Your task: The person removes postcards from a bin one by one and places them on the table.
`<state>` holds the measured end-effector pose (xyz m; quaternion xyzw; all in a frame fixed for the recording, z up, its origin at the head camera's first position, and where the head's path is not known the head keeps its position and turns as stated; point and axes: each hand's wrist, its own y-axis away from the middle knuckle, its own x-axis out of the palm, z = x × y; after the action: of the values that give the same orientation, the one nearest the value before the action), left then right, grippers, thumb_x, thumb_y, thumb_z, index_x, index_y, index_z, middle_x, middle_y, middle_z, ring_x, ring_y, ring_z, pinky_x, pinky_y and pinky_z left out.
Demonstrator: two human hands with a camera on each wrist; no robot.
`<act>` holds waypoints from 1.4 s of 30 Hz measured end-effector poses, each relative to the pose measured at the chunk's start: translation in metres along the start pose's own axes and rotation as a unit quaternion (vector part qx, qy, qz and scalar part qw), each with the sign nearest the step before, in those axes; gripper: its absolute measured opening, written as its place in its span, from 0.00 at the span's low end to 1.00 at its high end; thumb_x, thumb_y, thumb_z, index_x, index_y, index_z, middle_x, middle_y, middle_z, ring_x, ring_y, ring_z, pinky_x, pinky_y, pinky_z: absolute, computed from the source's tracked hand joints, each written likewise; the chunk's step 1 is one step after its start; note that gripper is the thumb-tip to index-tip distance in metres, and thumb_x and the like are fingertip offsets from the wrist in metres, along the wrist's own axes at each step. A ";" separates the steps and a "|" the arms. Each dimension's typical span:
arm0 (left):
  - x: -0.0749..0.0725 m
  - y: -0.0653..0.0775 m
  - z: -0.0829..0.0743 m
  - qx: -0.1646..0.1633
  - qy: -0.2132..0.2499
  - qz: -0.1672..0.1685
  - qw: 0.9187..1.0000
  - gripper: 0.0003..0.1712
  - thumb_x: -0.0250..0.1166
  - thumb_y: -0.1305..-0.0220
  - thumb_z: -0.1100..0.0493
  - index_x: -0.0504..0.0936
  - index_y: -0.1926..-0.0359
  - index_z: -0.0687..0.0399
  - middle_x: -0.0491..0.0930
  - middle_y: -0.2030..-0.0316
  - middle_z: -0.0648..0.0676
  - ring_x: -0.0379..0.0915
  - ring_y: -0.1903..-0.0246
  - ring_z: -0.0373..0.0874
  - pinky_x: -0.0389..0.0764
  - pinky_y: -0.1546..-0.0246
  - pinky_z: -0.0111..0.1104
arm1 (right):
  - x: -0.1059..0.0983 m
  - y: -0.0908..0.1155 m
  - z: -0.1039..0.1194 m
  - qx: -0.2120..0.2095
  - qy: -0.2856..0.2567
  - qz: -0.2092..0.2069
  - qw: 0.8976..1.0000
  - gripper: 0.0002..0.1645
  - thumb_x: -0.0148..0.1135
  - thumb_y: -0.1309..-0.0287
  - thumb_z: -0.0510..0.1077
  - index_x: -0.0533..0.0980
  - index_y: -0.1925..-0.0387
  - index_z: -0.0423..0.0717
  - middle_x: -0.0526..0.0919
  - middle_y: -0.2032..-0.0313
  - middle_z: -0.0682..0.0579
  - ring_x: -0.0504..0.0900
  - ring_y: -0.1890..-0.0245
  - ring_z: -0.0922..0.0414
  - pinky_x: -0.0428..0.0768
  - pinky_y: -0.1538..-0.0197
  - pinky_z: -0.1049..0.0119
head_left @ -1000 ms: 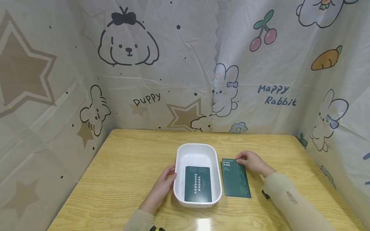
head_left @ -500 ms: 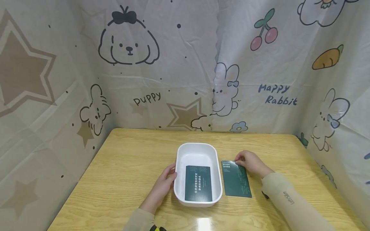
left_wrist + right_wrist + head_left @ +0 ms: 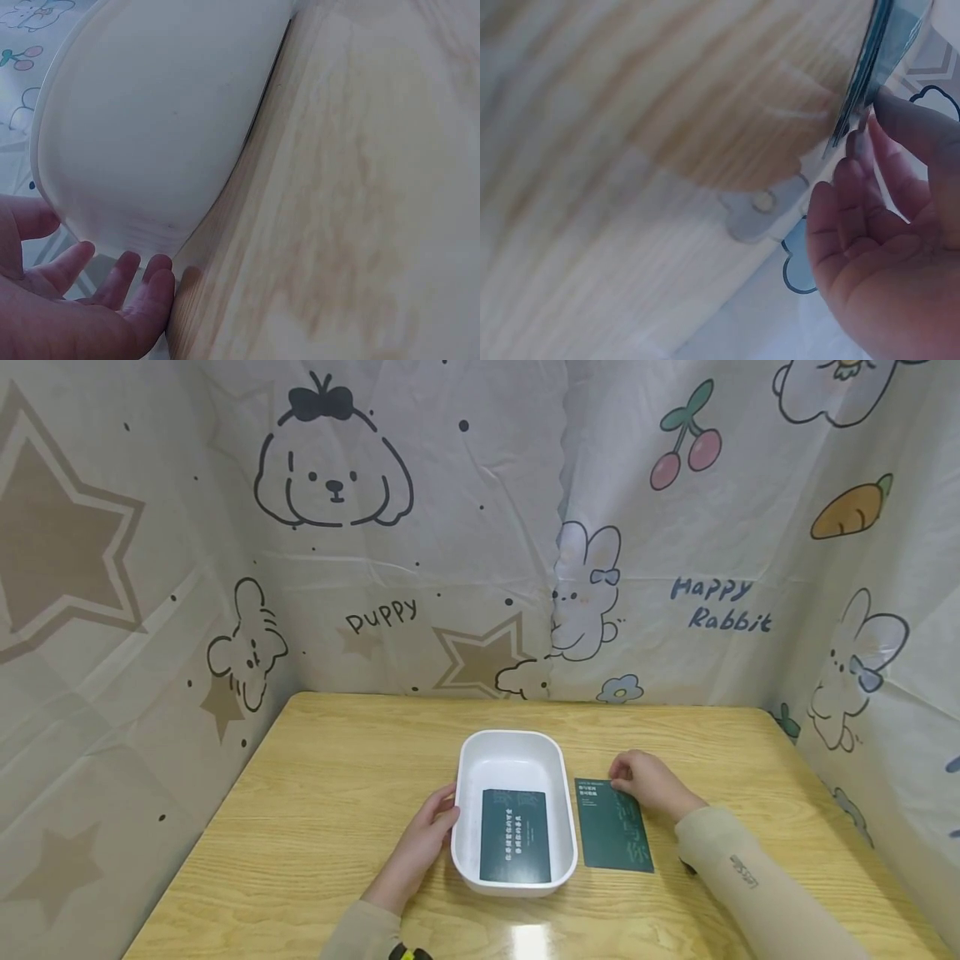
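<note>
we find ourselves in a small makeshift booth: a wood-grain surface [image 3: 337, 760] enclosed at the back and both sides by hanging pale cloth [image 3: 457, 552]. the prints give it a nursery-like look, as we see a cartoon dog [image 3: 333, 489], a white rabbit [image 3: 587, 602], pink cherries [image 3: 684, 456], a carrot [image 3: 849, 512] and a brown star [image 3: 60, 535]. whether a home or an office lies behind the cloth, we cannot tell.
</note>
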<state>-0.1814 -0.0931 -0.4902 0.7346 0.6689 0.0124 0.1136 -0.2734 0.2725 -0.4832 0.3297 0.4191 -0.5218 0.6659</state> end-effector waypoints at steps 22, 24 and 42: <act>0.000 0.000 0.002 0.008 0.005 0.002 1.000 0.27 0.50 0.29 0.52 0.63 0.31 0.48 0.66 0.35 0.64 0.60 0.38 0.57 0.68 0.38 0.55 | -0.003 0.000 0.014 -0.006 0.051 -0.034 0.998 0.06 0.64 0.43 0.45 0.77 0.69 0.47 0.74 0.72 0.50 0.71 0.73 0.55 0.75 0.69 0.60; 0.000 0.000 0.001 0.008 0.005 0.002 1.000 0.27 0.51 0.29 0.52 0.63 0.31 0.48 0.66 0.35 0.64 0.60 0.37 0.57 0.67 0.38 0.55 | -0.005 -0.001 0.021 -0.011 0.050 -0.046 0.998 0.06 0.63 0.42 0.46 0.77 0.68 0.47 0.73 0.74 0.51 0.70 0.74 0.55 0.73 0.72 0.61; 0.000 0.000 0.001 0.006 0.006 0.002 1.000 0.27 0.51 0.29 0.52 0.63 0.31 0.47 0.66 0.35 0.64 0.60 0.38 0.57 0.68 0.38 0.55 | -0.013 -0.001 0.116 -0.159 0.048 -0.052 0.985 0.07 0.65 0.44 0.46 0.82 0.66 0.46 0.77 0.72 0.55 0.72 0.71 0.59 0.79 0.67 0.62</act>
<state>-0.1811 -0.0933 -0.4909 0.7368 0.6677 0.0127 0.1053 -0.2505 0.1763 -0.4218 0.2221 0.5452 -0.4657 0.6608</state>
